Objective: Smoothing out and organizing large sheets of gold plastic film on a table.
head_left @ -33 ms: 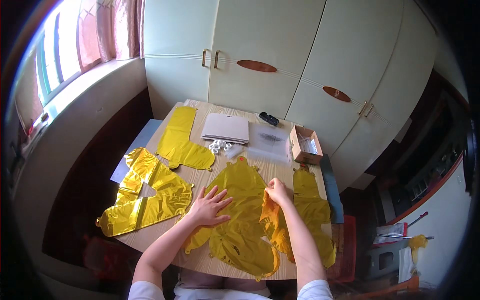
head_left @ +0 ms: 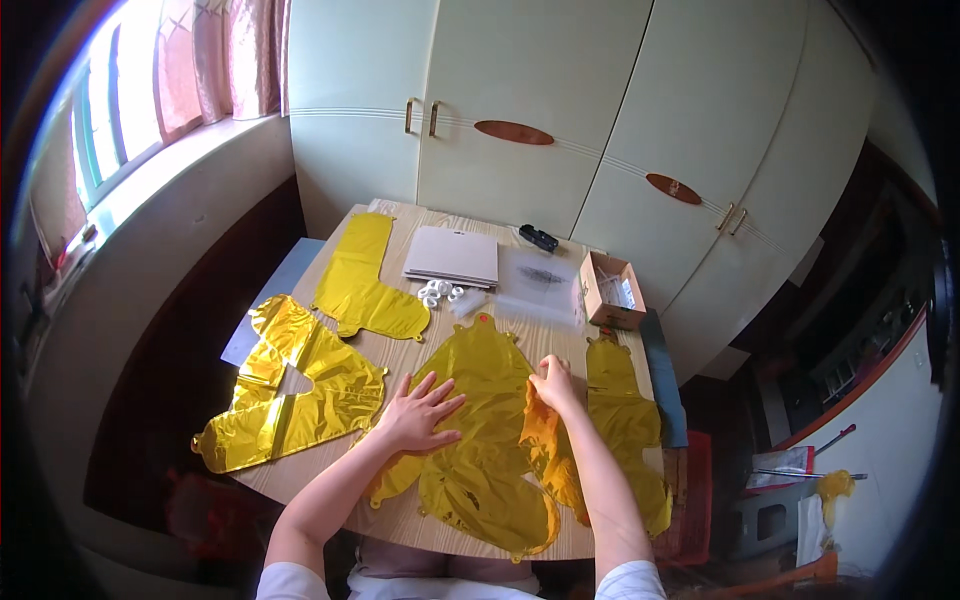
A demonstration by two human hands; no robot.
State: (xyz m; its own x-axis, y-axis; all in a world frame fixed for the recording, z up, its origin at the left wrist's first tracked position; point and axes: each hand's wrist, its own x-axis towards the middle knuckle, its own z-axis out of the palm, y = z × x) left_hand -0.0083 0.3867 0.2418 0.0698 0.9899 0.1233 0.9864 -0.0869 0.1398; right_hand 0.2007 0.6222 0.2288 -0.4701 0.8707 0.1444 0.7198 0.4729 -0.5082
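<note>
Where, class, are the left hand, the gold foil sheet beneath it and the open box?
Left hand [head_left: 416, 414]: head view, on the back of the hand.
Gold foil sheet [head_left: 487, 425]: head view, on its broad middle.
Open box [head_left: 616, 317]: head view, on its near wall.

On the table [head_left: 560, 342], behind the foil sheet [head_left: 480, 390], a board stack [head_left: 450, 256] lies left of a box [head_left: 615, 316].

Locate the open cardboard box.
In the head view, the open cardboard box stands near the far right corner of the table, just right of the clear plastic sheet.
</note>
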